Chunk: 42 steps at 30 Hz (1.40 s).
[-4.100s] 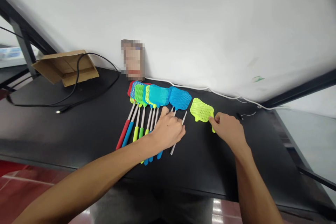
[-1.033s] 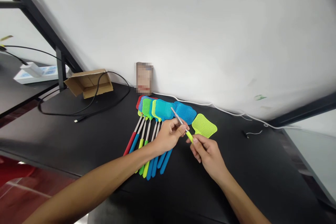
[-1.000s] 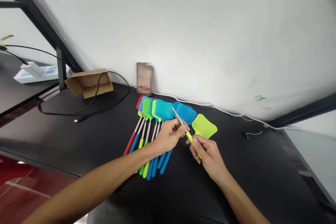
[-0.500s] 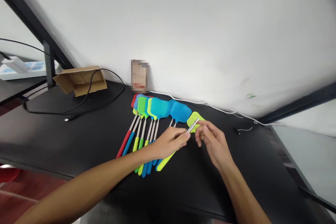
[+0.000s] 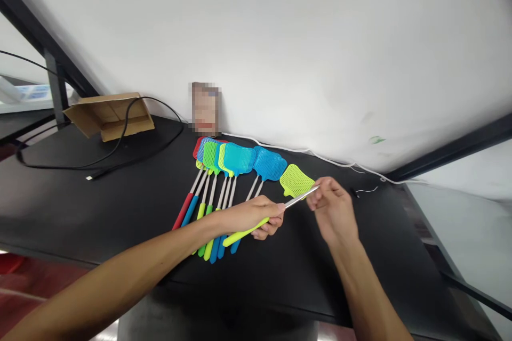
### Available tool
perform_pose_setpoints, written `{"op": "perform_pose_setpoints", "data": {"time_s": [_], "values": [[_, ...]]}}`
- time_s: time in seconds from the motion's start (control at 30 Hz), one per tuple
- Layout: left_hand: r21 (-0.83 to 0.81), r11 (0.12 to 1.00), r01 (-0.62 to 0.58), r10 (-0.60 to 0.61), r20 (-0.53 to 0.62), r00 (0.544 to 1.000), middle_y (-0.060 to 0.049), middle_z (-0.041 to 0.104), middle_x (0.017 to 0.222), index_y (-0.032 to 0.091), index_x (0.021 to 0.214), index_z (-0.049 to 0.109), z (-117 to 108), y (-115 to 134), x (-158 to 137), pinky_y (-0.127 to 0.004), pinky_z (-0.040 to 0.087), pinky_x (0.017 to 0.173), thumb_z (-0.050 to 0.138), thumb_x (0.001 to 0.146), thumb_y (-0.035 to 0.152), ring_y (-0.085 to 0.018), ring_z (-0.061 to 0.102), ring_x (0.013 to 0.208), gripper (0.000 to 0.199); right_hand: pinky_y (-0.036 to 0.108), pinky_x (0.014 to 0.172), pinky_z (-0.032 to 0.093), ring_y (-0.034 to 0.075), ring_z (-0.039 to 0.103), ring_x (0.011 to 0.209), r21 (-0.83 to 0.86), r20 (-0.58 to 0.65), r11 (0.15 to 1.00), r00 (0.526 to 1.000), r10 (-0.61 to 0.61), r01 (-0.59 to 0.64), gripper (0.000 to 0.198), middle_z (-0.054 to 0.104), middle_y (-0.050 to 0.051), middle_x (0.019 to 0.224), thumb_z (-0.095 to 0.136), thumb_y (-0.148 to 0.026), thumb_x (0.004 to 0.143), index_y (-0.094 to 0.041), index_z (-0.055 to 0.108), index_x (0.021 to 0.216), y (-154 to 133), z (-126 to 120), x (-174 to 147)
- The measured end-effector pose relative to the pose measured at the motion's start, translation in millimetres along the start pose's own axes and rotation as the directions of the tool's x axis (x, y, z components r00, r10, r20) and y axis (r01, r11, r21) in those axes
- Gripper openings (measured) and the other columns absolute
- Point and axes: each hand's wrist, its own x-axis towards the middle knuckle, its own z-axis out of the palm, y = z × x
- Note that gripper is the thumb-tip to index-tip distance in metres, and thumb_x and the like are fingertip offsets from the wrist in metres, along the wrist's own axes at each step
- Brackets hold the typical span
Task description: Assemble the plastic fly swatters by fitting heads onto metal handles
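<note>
My left hand (image 5: 252, 216) is closed around a fly swatter handle (image 5: 242, 236) with a yellow-green grip, its silver rod slanting up to the right. At the far end of that rod, the fingers of my right hand (image 5: 335, 210) are pinched round the tip. A yellow-green perforated swatter head (image 5: 296, 180) lies on the table just behind the rod; whether the two are joined I cannot tell. Left of it, blue swatters (image 5: 270, 163) overlap. Several more fly swatters (image 5: 239, 159) in red, blue, green and yellow-green lie fanned out, their grips partly behind my left arm.
An open cardboard box (image 5: 116, 117) sits at the back left of the black table (image 5: 96, 213), with a black cable (image 5: 96, 165) looped before it. A blurred-out item (image 5: 206, 109) leans against the wall. A white cord (image 5: 320, 155) runs along the table's back edge.
My right fingers have closed on the rod's tip, where they were loosely curled beside it. The handle has turned flatter, and the rod looks longer beyond my left hand. The view has shifted slightly.
</note>
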Motion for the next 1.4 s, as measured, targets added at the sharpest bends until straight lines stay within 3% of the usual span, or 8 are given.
{"op": "perform_pose_setpoints", "data": {"time_s": [0.2, 0.37, 0.5, 0.73, 0.93, 1.03, 1.27, 1.4], "values": [[-0.001, 1.0, -0.005, 0.005, 0.001, 1.0, 0.007, 0.032, 0.058, 0.02, 0.067, 0.037, 5.9, -6.2, 1.7, -0.025, 0.021, 0.048, 0.056, 0.091, 0.066, -0.006, 0.027, 0.047, 0.055, 0.023, 0.049, 0.036, 0.009, 0.045, 0.051, 0.009, -0.077, 0.998, 0.995, -0.068, 0.069, 0.027, 0.05, -0.005, 0.058, 0.082, -0.038, 0.081, -0.02, 0.062, 0.075, -0.1, -6.7, 7.6], [-0.002, 0.997, -0.082, 0.082, -0.089, 0.993, 0.009, 0.03, 0.055, 0.02, 0.07, 0.038, 2.8, -10.6, 6.9, -0.024, 0.024, 0.047, 0.05, 0.094, 0.065, -0.006, 0.027, 0.044, 0.052, 0.024, 0.048, 0.036, 0.01, 0.044, 0.049, -0.11, 0.101, 0.993, 0.994, 0.046, -0.035, 0.029, 0.049, -0.005, 0.056, 0.07, -0.048, 0.092, -0.02, 0.065, 0.084, 28.1, 24.5, -15.9], [0.004, 0.997, -0.075, 0.075, -0.097, 0.992, 0.008, 0.032, 0.056, 0.02, 0.07, 0.038, 0.0, -9.4, 9.6, -0.024, 0.024, 0.046, 0.048, 0.094, 0.066, -0.006, 0.028, 0.043, 0.053, 0.024, 0.049, 0.036, 0.01, 0.044, 0.05, -0.109, 0.154, 0.993, 0.986, 0.062, -0.045, 0.027, 0.051, -0.004, 0.057, 0.072, -0.044, 0.091, -0.019, 0.067, 0.083, 31.2, 29.6, -21.0], [0.006, 0.999, -0.039, 0.04, -0.079, 0.996, 0.009, 0.03, 0.057, 0.02, 0.07, 0.038, 1.1, -9.5, 8.4, -0.024, 0.026, 0.046, 0.05, 0.092, 0.07, -0.006, 0.029, 0.042, 0.056, 0.023, 0.048, 0.035, 0.009, 0.044, 0.049, -0.061, 0.074, 0.998, 0.997, 0.003, 0.001, 0.026, 0.048, -0.005, 0.056, 0.074, -0.041, 0.09, -0.019, 0.065, 0.079, 21.8, 20.0, -10.4], [0.004, 1.0, -0.007, 0.007, 0.017, 1.0, 0.008, 0.03, 0.061, 0.02, 0.07, 0.039, 2.6, -12.9, 4.3, -0.023, 0.021, 0.046, 0.053, 0.09, 0.07, -0.006, 0.025, 0.048, 0.056, 0.021, 0.044, 0.034, 0.009, 0.041, 0.051, -0.016, -0.175, 0.984, 0.968, -0.18, 0.18, 0.028, 0.044, -0.006, 0.057, 0.084, -0.035, 0.079, -0.018, 0.063, 0.073, -6.0, -17.2, 14.6], [0.023, 1.0, -0.001, 0.001, 0.017, 1.0, 0.008, 0.029, 0.06, 0.02, 0.07, 0.039, 2.5, -13.4, 3.2, -0.023, 0.019, 0.046, 0.052, 0.092, 0.068, -0.006, 0.024, 0.047, 0.055, 0.022, 0.045, 0.036, 0.01, 0.044, 0.054, -0.023, -0.178, 0.989, 0.973, -0.148, 0.146, 0.027, 0.046, -0.005, 0.059, 0.085, -0.035, 0.077, -0.017, 0.065, 0.077, -10.7, -27.8, 21.6], [0.069, 0.996, -0.052, 0.057, -0.075, 0.996, 0.009, 0.029, 0.057, 0.02, 0.07, 0.038, 1.9, -8.8, 3.7, -0.023, 0.021, 0.044, 0.046, 0.096, 0.064, -0.005, 0.025, 0.042, 0.052, 0.022, 0.043, 0.032, 0.008, 0.039, 0.047, -0.049, -0.016, 0.998, 0.999, -0.029, 0.028, 0.026, 0.043, -0.006, 0.057, 0.075, -0.04, 0.088, -0.018, 0.067, 0.079, 18.3, 13.9, -4.7], [0.055, 0.995, -0.084, 0.089, -0.083, 0.993, 0.009, 0.03, 0.056, 0.02, 0.071, 0.039, 2.6, -8.9, 3.9, -0.023, 0.022, 0.043, 0.045, 0.096, 0.065, -0.005, 0.027, 0.04, 0.052, 0.024, 0.044, 0.03, 0.008, 0.039, 0.048, -0.12, 0.035, 0.992, 0.998, -0.044, 0.048, 0.025, 0.044, -0.005, 0.059, 0.072, -0.042, 0.091, -0.017, 0.071, 0.084, 30.9, 29.0, -21.9]]}}
